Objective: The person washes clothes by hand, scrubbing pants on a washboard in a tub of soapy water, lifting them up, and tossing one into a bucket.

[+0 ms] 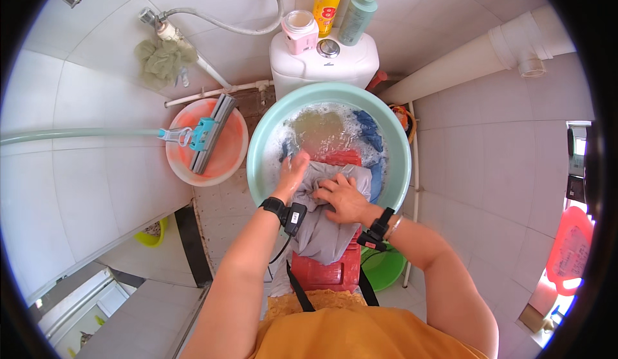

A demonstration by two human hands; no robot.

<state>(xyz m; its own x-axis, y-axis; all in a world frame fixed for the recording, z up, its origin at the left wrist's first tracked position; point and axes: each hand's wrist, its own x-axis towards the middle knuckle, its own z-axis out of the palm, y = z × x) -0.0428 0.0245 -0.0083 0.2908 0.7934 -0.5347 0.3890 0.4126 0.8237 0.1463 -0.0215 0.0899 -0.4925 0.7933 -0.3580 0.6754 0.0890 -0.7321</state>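
Observation:
A wet grey garment [325,227] lies draped over a red washboard [327,270], its far part reaching into a light-green basin [259,166] of sudsy water. My left hand [293,175] is edge-on at the garment's left side, fingers straight and not gripping; some of them are hard to see. On top of the cloth rests my right hand [344,198], fingers spread and slightly bent. Blue cloth [368,130] soaks along the basin's right side. Part of the washboard shows red beyond the garment, in the water. Both wrists wear black straps with small devices.
Behind the basin stands a white toilet tank [290,69] bearing a pink jar [300,34], a yellow bottle [327,5] and a green pump bottle [358,15]. Left is an orange-lined bucket [177,156] with a squeeze mop [211,134]. A green basin [384,270] sits lower right.

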